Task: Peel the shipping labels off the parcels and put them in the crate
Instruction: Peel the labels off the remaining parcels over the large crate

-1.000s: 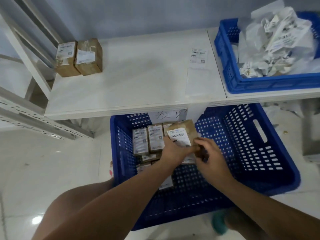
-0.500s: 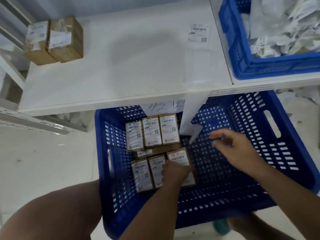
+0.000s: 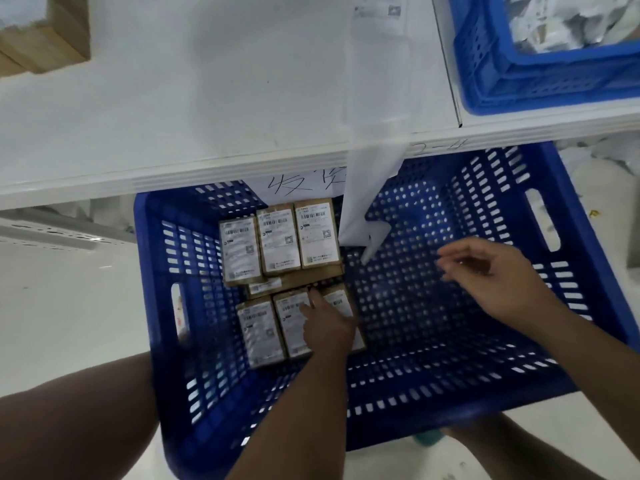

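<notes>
On the floor under the shelf stands a large blue crate (image 3: 152, 271). Small brown parcels with white shipping labels lie in its left half: a back row of three (image 3: 278, 239) and a front row of three (image 3: 263, 332). My left hand (image 3: 327, 325) reaches into the crate with its fingers stretched flat on the front row's middle parcel (image 3: 291, 318) and right parcel (image 3: 341, 303). Over the bare right half of the crate floor hovers my right hand (image 3: 498, 278), fingers loosely spread, blurred, holding nothing.
A white shelf (image 3: 207, 98) overhangs the crate's back edge. On it stand a second blue crate (image 3: 502, 81) with crumpled white labels at the right and brown boxes (image 3: 41, 39) at the far left. A white paper strip (image 3: 370, 188) hangs from the shelf into the crate.
The parcel that both hands held above the crate now lies in the front row. My right hand let go and moved right. The view has tilted down and closer.
</notes>
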